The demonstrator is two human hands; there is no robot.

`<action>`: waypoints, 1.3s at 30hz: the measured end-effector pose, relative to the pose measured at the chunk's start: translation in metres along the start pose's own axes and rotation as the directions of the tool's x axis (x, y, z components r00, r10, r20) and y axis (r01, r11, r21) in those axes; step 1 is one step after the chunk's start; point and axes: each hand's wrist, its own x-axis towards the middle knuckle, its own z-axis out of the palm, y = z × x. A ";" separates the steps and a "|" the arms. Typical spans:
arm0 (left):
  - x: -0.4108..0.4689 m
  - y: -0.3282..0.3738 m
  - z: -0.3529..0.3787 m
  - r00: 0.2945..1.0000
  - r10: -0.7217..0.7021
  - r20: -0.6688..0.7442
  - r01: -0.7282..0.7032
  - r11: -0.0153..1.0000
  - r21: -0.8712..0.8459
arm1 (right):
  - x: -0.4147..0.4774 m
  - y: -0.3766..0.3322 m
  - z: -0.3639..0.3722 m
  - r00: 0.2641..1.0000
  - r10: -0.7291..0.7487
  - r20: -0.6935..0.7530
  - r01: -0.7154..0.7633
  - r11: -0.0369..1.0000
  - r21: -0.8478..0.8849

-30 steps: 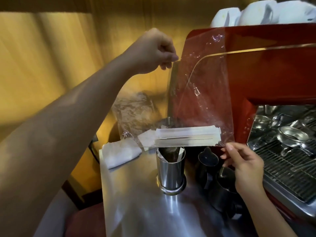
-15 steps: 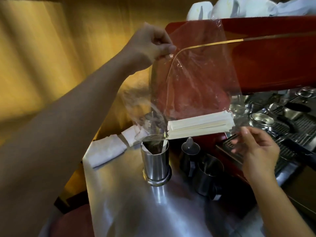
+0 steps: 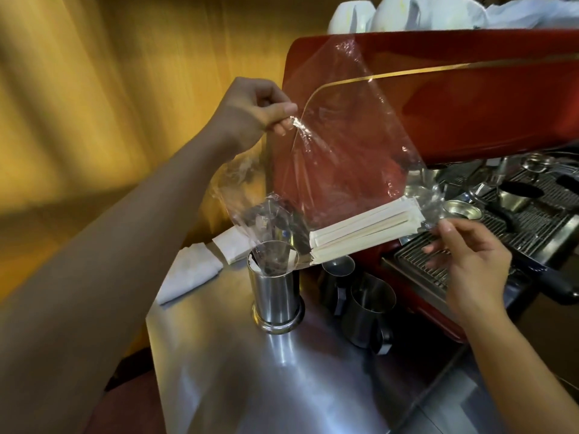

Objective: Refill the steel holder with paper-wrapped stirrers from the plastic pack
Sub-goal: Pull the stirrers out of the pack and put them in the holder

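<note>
A clear plastic pack (image 3: 344, 158) hangs in the air over the steel counter. My left hand (image 3: 253, 111) pinches its upper left edge. A bundle of paper-wrapped stirrers (image 3: 366, 234) lies inside along the pack's bottom, tilted down to the left. My right hand (image 3: 470, 261) pinches the pack's lower right corner beside the stirrers' raised end. The pack's open lower left corner dips into the steel holder (image 3: 275, 292), which stands upright on the counter with a few white wrappers showing at its rim.
A red espresso machine (image 3: 470, 98) with white cups on top stands behind the pack. Steel milk jugs (image 3: 366, 311) sit just right of the holder. Folded white cloths (image 3: 191, 274) lie left of it. The drip grate (image 3: 517, 233) with portafilters is at the right.
The right end of the stirrer bundle has risen, so the pack tilts down toward the holder. My left hand has kept its pinch on the pack's upper edge.
</note>
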 end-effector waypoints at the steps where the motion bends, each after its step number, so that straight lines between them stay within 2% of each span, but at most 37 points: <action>1: -0.002 -0.004 -0.001 1.000 -0.009 -0.009 0.009 1.000 -0.007 | 0.000 0.000 0.001 1.000 -0.003 0.008 0.003 1.000 -0.010; 17: -0.022 -0.043 -0.033 0.980 -0.125 -0.157 0.127 0.992 0.006 | 0.022 -0.003 0.039 0.988 -0.049 0.147 0.059 0.996 -0.066; 30: -0.030 -0.059 -0.042 0.949 -0.226 -0.218 0.222 0.974 -0.040 | 0.033 0.000 0.061 0.981 -0.054 0.188 0.063 0.997 -0.042; 34: -0.035 -0.069 -0.044 0.937 -0.258 -0.234 0.250 0.966 -0.063 | 0.028 0.011 0.062 0.976 0.015 0.219 -0.013 1.000 -0.010; 39: -0.042 -0.080 -0.047 0.914 -0.295 -0.279 0.276 0.955 -0.105 | 0.012 0.041 0.066 0.924 0.213 0.319 -0.176 0.974 -0.141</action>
